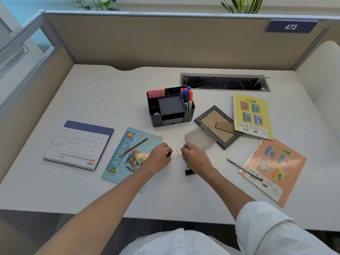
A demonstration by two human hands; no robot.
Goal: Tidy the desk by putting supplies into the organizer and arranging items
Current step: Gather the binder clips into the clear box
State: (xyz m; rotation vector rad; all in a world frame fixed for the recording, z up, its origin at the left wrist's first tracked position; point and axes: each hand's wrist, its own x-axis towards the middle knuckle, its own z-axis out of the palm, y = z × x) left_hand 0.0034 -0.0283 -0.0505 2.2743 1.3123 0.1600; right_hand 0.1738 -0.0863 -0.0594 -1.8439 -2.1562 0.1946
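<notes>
1. Both hands meet over the bare middle of the desk (92, 92), just in front of the organizer (170, 107), where small binder clips (176, 154) lie loose. The spot suits gathering them before they go into a compartment.
2. The left hand (159, 157) has its fingertips curled together on a dark clip at its tips; it appears pinched shut on that clip, though blur hides the exact contact.
3. The right hand (195, 157) curls its fingers down onto the pale wire handles between the two hands. Whether it truly grips them or only touches cannot be told.
4. Another black clip (189, 172) lies on the desk just under the right wrist, outside either grip.
5. A clear lid (199, 138) sits just beyond the right hand, leaning on the picture frame (218, 126); it is probably the clips' box.
6. The organizer stands upright with markers (187, 97) in its right compartment; its small left slots look free for clips.
</notes>
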